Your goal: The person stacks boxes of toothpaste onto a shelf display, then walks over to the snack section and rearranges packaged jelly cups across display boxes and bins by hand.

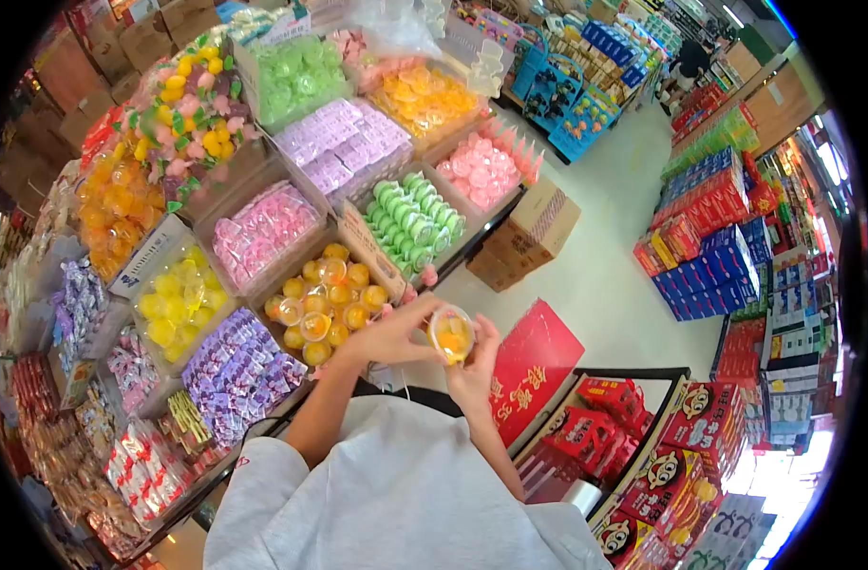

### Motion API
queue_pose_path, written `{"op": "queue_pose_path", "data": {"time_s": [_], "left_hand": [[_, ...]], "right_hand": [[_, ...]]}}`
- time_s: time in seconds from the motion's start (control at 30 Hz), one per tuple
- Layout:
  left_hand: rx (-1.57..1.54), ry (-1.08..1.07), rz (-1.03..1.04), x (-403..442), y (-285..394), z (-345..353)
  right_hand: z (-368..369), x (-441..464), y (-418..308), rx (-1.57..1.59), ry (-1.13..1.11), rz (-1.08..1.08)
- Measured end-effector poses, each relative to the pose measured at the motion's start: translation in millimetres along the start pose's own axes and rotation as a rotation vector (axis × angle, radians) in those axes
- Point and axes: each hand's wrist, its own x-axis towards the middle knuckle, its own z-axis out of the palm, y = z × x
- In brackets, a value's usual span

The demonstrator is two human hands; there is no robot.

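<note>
Grey shirt [377, 484]: nearest, bottom centre, with both forearms reaching forward from it.
Red boxes [700, 418]: near right, stacked in rows, cartoon faces printed on their fronts.
Red packages [591, 432]: near right, just left of those, inside a dark-framed case.
Purple packets [239, 372]: near left, packed in slanting rows in a bin.
Right hand [473, 367]: middle of the scene, thumb and fingers closed around the right side of a clear cup [452, 332].
Left hand [396, 334]: coming in from the left, thumb and fingertips at the cup's left side.
Grip: both hands are clamped on the cup, which sits between them.
Cup contents: yellow-orange, seen through the plastic; the cup is up in the hands, just right of the bin of orange cups [325, 302].
Red sign [543, 356]: right of the hands, pale writing on it, leaning at a slant.
Yellow sweets [180, 299]: left, in a bin beyond the purple packets.
Pink packets [266, 233]: left of centre, beyond the orange cups.
Green cups [415, 223]: farther on, set in tidy rows.
Cardboard box [524, 236]: right of the green cups, standing on the pale floor [605, 214].
Blue boxes [709, 280]: far right, piled across the aisle.
Blue baskets [586, 123]: farthest of these, holding small colourful goods.
</note>
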Motion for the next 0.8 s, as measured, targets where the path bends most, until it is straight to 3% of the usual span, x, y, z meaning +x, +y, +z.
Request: {"op": "queue_pose_path", "data": {"time_s": [0.23,0.3,0.37,0.43,0.5,0.53,0.6,0.73,0.8], "left_hand": [[-0.301,0.003,-0.175,-25.5,-67.6,-9.6],[-0.157,0.188,-0.182,-28.2,-93.0,-3.0],[-0.184,0.246,-0.235,-30.9,-108.9,-5.1],[-0.143,0.423,-0.088,-34.6,-105.7,-13.9],[-0.351,0.417,-0.411,-45.0,-72.1,-30.8],[-0.386,0.513,-0.477,-48.2,-90.2,-33.4],[-0.119,0.771,-0.190,-47.6,-180.0,-28.7],[0.073,0.869,-0.207,-51.4,-215.9,-41.2],[0.124,0.817,-0.244,-55.2,-228.1,-49.8]], "right_hand": [[37.3,-0.7,32.8,-0.346,-0.065,0.106],[47.1,3.3,28.3,-0.545,-0.149,0.098],[57.4,6.6,45.0,-0.547,-0.169,0.079],[76.4,7.8,51.4,-0.610,-0.182,-0.028],[88.3,22.5,69.9,-0.548,-0.245,-0.066],[95.5,32.4,78.2,-0.534,-0.341,-0.079],[108.2,51.4,96.0,-0.567,-0.455,-0.121],[125.9,86.3,151.8,-0.705,-0.552,-0.155],[133.2,96.3,165.4,-0.827,-0.713,0.133]]}}
